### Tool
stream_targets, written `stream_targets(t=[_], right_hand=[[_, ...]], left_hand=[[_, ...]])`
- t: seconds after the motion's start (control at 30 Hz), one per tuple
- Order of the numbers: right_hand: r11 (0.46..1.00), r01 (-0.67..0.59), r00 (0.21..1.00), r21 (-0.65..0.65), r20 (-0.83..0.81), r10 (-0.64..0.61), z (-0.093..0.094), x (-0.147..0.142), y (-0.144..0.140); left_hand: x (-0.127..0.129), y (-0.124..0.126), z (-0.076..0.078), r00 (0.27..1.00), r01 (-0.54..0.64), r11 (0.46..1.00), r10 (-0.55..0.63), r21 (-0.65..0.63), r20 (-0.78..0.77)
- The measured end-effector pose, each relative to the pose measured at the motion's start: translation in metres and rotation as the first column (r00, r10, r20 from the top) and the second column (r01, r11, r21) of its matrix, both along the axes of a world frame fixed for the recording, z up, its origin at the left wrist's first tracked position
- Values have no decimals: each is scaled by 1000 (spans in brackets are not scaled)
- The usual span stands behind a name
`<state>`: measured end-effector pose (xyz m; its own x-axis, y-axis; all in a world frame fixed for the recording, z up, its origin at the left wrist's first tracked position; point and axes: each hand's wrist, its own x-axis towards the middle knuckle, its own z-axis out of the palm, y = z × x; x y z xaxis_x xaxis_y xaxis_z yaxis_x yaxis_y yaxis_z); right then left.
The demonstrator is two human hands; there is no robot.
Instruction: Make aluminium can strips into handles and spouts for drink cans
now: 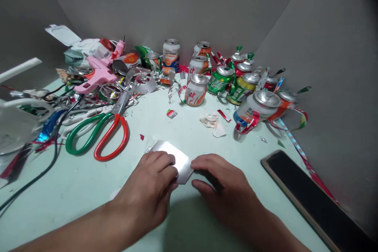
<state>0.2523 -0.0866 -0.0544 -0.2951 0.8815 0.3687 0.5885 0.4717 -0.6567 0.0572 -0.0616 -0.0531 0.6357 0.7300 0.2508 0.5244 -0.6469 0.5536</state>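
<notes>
A silvery piece of sheet metal point(179, 158), cut with angled corners, lies on the pale green table in front of me. My left hand point(156, 183) is closed over its near left part, fingers curled and thumb pressed in; the hand covers that part of the sheet. On the other side, my right hand point(226, 183) has its fingertips at the sheet's right edge. Its thumb stands apart below the fingers, with a gap between them. Scissors point(113, 124) with one green and one red handle loop lie to the left, away from both hands.
A pink glue gun point(99, 75) rests in metal scraps at the back left, its dark cord point(56, 153) trailing forward. Several cut drink cans with handles, including a white can point(196, 90), stand behind. A crumpled tissue point(212, 123) and a dark phone point(307, 197) lie rightward.
</notes>
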Motion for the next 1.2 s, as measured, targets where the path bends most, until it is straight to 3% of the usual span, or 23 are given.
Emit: stream_targets(t=[0.1,0.17,0.27,0.37,0.43,0.5,0.57,0.67,0.73,0.8,0.9,0.97,1.07,1.13,1.2], right_hand=[[985,168,986,28,-21,-168,1,4,0],[975,212,977,59,-25,-211,3,5,1],[993,55,997,108,38,-60,7,3,0],[990,-135,970,48,210,122,10,0,-2],[989,-148,953,29,271,134,11,2,-2],[994,-39,970,103,243,13,10,7,2],[965,160,965,209,172,-197,12,12,10],[895,374,873,243,232,-428,19,15,31],[873,454,763,181,428,-485,23,12,47],[863,492,643,117,619,-450,24,7,62],[868,490,575,73,721,-386,19,5,76],[872,484,629,68,666,-401,17,7,79],[909,412,854,68,319,-411,20,4,71],[955,293,956,37,17,-294,25,-5,61],[988,122,985,-96,-112,-133,27,-16,49]], left_hand=[[-2,-1,-3,999,2,999,-3,35,36],[-2,-1,-3,999,19,999,-20,37,26],[-1,1,-1,998,59,997,-58,51,-21],[-1,1,0,994,78,996,-74,48,-78],[-1,0,1,994,65,997,-61,43,-95],[-1,0,0,994,49,998,-43,49,-104],[0,0,-2,993,35,997,-27,67,-113],[1,0,-5,990,30,995,-18,90,-140],[2,-1,-5,985,23,996,-7,90,-174],[2,-1,-3,974,15,997,3,77,-225],[3,-2,1,955,17,999,-6,35,-295],[3,-3,5,945,28,1000,-26,0,-327],[2,-5,9,926,58,998,-65,-29,-372],[1,-7,8,910,86,996,-87,-21,-406],[0,-9,5,895,103,995,-94,-3,-437]])
